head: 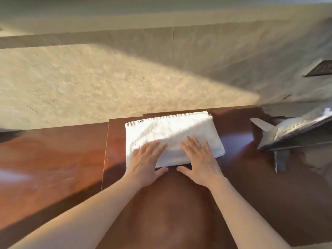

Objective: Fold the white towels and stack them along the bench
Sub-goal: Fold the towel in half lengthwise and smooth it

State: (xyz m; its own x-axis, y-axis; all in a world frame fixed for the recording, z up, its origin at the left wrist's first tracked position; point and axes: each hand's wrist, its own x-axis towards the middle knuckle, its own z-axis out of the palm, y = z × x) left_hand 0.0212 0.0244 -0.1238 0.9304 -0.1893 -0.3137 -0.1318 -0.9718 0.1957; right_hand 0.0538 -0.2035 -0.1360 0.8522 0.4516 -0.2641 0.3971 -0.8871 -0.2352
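Both flat, open hands, left hand [146,159] and right hand [199,159], press the soft, floppy towel [170,133]; its corners look best to grab.

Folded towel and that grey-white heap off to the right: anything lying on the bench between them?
No. In the head view, only bare brown bench separates the folded towel from the grey-white heap; they lie apart.

Left of hands [146,163]: bare tabletop [50,159], open passage.
Between hands: narrow gap.
Under fingers: towel [170,133], flat.
Right of hands [201,163]: grey object [291,130] blocks the tabletop edge.
Nearer side: tabletop clear.
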